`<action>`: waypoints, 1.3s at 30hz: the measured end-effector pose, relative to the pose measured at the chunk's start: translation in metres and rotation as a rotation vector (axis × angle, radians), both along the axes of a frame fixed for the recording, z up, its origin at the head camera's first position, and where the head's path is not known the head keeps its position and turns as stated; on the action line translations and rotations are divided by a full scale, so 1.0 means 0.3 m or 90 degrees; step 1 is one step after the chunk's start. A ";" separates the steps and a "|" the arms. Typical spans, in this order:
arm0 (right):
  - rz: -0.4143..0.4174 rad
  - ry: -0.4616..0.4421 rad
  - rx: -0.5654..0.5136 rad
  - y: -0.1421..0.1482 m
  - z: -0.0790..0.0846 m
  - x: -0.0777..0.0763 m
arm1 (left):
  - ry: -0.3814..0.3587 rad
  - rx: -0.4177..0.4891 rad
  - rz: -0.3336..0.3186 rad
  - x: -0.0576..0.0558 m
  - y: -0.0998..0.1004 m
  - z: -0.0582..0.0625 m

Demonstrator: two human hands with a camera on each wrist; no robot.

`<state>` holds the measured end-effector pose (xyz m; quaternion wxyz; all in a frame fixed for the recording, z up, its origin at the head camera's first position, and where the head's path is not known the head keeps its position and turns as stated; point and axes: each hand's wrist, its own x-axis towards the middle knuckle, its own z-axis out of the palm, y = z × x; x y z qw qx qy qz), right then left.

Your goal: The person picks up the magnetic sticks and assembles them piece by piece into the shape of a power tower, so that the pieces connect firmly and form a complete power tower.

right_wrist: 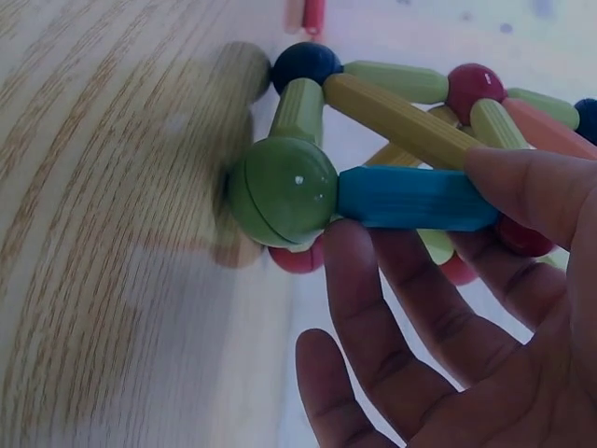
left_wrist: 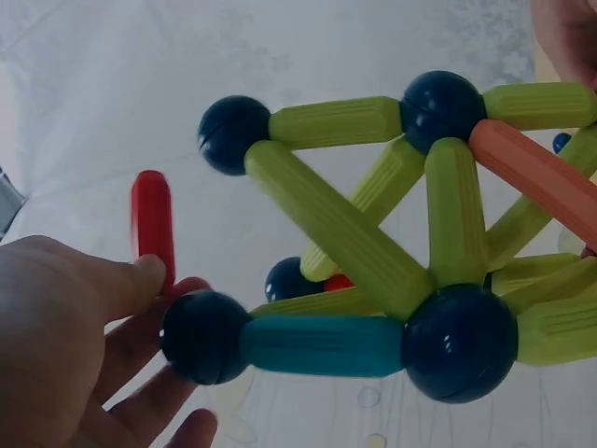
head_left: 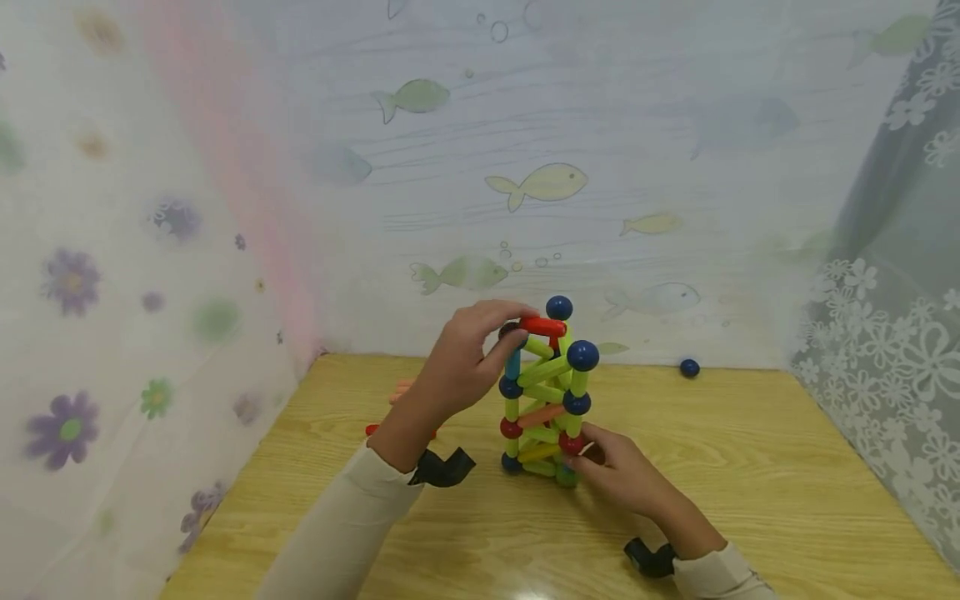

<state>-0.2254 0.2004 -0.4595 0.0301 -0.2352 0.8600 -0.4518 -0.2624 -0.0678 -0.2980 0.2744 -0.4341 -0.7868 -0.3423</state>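
Note:
A tall tower of sticks and balls (head_left: pixel 546 372) stands upright on the table, mostly yellow-green sticks joined by blue and red balls. At its top, my left hand (head_left: pixel 465 358) pinches a red stick (left_wrist: pixel 152 219) between thumb and fingers, beside a dark blue corner ball (left_wrist: pixel 205 336). Whether the red stick's ends touch the balls, I cannot tell. Low on the tower's right side, my right hand (head_left: pixel 626 477) holds a blue stick (right_wrist: pixel 415 198) with the thumb on one side and fingers on the other. A green ball (right_wrist: pixel 283 191) sits at that stick's lower end.
A loose blue ball (head_left: pixel 689 368) lies at the table's back right edge. Behind my left forearm are orange sticks (head_left: pixel 401 390) and a red stick (head_left: pixel 372 430), partly hidden. Fish-patterned cloth (head_left: pixel 465 150) hangs behind the wooden table (head_left: pixel 750 467).

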 end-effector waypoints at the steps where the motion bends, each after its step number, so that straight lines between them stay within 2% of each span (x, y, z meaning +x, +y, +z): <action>1: 0.003 0.000 -0.002 -0.001 -0.001 -0.001 | 0.000 -0.016 -0.008 -0.001 0.010 0.001; 5: 0.008 -0.002 -0.004 -0.004 -0.003 0.000 | 0.002 -0.041 -0.018 -0.001 0.022 -0.009; 13: 0.004 -0.007 -0.002 -0.003 0.001 0.005 | 0.033 -0.071 0.012 -0.003 0.013 -0.028; 21: 0.005 -0.008 0.000 0.000 -0.002 0.002 | 0.111 -0.108 0.005 0.011 0.022 -0.022; 25: 0.004 -0.009 0.001 0.002 -0.003 0.001 | 0.107 -0.097 0.015 0.020 0.021 -0.028; 28: -0.004 -0.008 0.006 0.000 -0.002 0.003 | 0.090 -0.026 0.084 0.040 0.028 -0.054; 30: -0.012 -0.007 0.012 -0.003 -0.003 0.005 | 0.079 0.041 0.162 0.069 0.039 -0.091; 32: -0.024 -0.002 0.020 -0.006 -0.001 0.005 | 0.037 0.087 0.240 0.108 0.056 -0.141; 34: -0.036 0.007 0.031 -0.010 0.001 0.006 | -0.019 0.101 0.280 0.147 0.076 -0.194; 36: -0.052 0.025 0.059 -0.019 0.009 0.012 | -0.090 0.076 0.286 0.182 0.096 -0.236; 39: -0.061 0.073 0.130 -0.040 0.030 0.036 | -0.178 0.063 0.250 0.205 0.120 -0.273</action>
